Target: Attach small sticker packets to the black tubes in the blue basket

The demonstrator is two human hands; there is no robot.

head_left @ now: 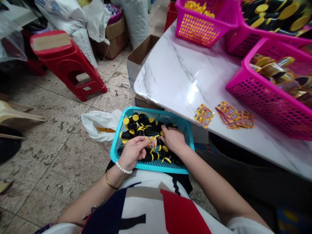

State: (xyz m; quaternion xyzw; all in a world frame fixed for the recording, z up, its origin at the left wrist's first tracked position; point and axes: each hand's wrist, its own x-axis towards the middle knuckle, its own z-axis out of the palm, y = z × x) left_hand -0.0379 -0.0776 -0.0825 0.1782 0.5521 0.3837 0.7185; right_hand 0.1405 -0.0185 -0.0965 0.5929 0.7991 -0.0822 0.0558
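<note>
"What's at far left?"

"A white sack with blue printing, too blurred to read. Beside it there's a red plastic stool with a tan strip across its seat and a white sticker, its wording too small for me."

"And nearer the person?"

"A crumpled white plastic bag on the floor, just left of a turquoise basket. That basket sits on the lap, filled with black cylinders with yellow caps."

"What's the left hand doing, the one wearing the pearl bracelet?"

"Pinching a small printed card between thumb and forefinger, over the basket. The card is yellow, orange and purple; I can't make out its lettering."

"The right hand?"

"Half open, palm down, fingertips among the cylinders at the basket's right. I can't tell whether it grips one."

"Further right?"

"A marble-patterned table. Near its edge lie one small group of bright cards, then a fanned pile, print unreadable from here. Behind stand pink baskets: one holds yellow pieces, the others black-and-yellow ones."
</note>
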